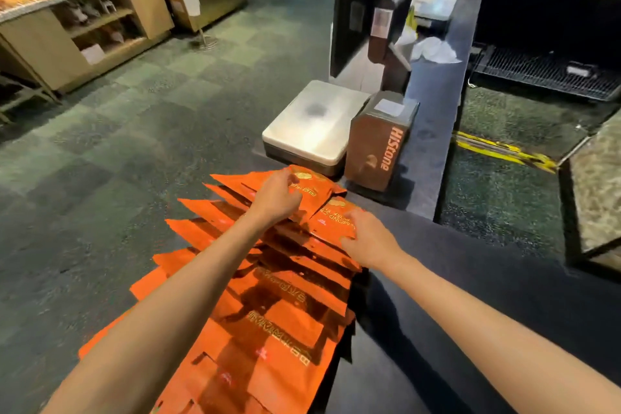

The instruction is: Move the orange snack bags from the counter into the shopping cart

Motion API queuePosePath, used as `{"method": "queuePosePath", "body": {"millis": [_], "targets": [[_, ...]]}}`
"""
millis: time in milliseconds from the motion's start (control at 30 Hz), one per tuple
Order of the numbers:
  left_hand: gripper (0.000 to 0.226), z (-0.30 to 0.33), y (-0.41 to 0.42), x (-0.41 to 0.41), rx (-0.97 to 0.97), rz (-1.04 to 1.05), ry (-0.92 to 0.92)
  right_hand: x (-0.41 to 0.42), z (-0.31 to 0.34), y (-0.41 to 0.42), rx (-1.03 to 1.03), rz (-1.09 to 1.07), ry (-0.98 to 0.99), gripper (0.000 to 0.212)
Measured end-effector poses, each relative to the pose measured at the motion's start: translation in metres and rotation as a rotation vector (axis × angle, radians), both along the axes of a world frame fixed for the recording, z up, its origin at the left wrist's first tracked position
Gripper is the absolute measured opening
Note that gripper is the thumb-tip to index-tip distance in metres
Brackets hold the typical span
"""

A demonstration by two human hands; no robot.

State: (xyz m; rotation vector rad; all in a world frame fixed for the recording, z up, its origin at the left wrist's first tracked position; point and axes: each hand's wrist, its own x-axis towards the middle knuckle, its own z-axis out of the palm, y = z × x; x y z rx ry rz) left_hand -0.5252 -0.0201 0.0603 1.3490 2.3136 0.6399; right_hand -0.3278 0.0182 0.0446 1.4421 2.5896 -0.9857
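We see a dull green checked floor [161, 84] running back to a wooden display stand [84, 30] with open shelves on the left. A long dark surface [437, 84] stretches ahead, with yellow floor markings [497, 148] at right.

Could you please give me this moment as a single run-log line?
phase: reaching | left hand: curled on far orange snack bags | right hand: fingers on a bag | bags: overlapped row on counter | cart: not visible

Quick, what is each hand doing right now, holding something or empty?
Left hand: fingers curled on the far end of the orange snack bags.
Right hand: fingers spread, resting on a bag, no clear grip.
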Motion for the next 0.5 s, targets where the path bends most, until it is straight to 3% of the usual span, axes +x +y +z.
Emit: {"method": "queuePosePath", "body": {"millis": [167,300,500], "targets": [[0.065,-0.034,0.034,-0.006,-0.265,-0.166,0.166,-0.019,-0.037,0.009,-0.043,0.095,-0.181,0.075],[0.096,-0.052,0.047,-0.011,-0.618,-0.217,0.281,-0.030,-0.058,0.014,-0.016,0.090,-0.213,0.061],[0.097,-0.065,0.054,-0.011,-0.722,-0.204,0.296,-0.034,-0.060,0.015,0.088,0.155,-0.238,0.045]]}}
